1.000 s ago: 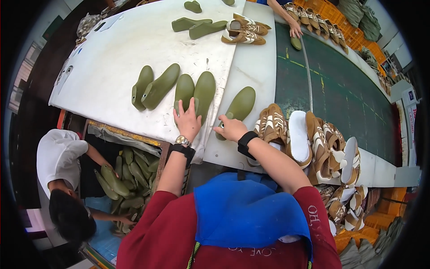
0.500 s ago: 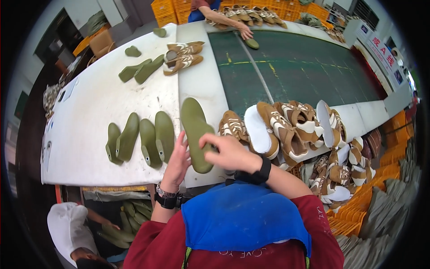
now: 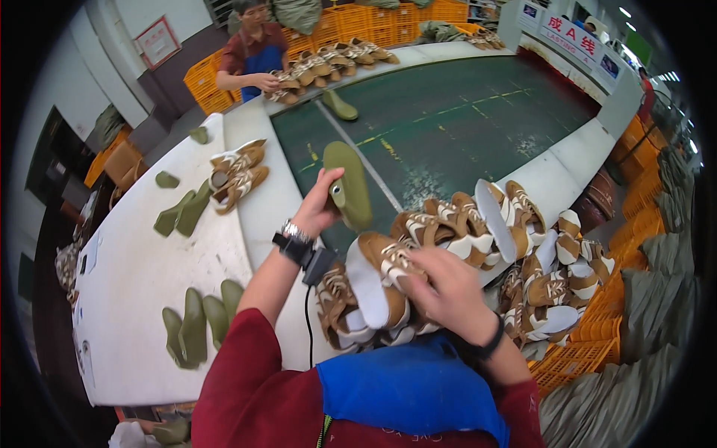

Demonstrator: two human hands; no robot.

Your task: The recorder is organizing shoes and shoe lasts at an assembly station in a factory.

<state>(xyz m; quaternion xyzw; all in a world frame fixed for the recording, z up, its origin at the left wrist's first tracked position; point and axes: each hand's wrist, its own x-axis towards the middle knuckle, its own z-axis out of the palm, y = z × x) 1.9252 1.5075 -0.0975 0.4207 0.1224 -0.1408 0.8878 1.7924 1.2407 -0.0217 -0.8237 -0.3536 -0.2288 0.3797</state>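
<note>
My left hand [image 3: 321, 203] is closed round a green shoe last [image 3: 348, 187], holding it up over the edge of the dark green belt, with a small metal-rimmed hole showing in it. To the right, my right hand [image 3: 452, 295] has its fingers curled over a brown and white sneaker [image 3: 385, 252]; its fingertips are partly hidden. A white insole [image 3: 364, 280] stands against that sneaker. More laced sneakers [image 3: 455, 228] are lined up beside it along the near edge, with another white insole [image 3: 494, 224] among them.
Several green lasts [image 3: 193, 328] stand on the white table [image 3: 127, 299] at left, near a few sneakers [image 3: 237, 175]. Another last [image 3: 340, 104] lies on the belt [image 3: 448, 142]. Across it, a co-worker [image 3: 254, 56] handles a sneaker row. Orange crates [image 3: 575, 366] and piled sneakers stand at right.
My left hand has lifted the green last from the table toward the belt. My right hand has left it and moved onto a sneaker. The co-worker's hand has left the last on the belt.
</note>
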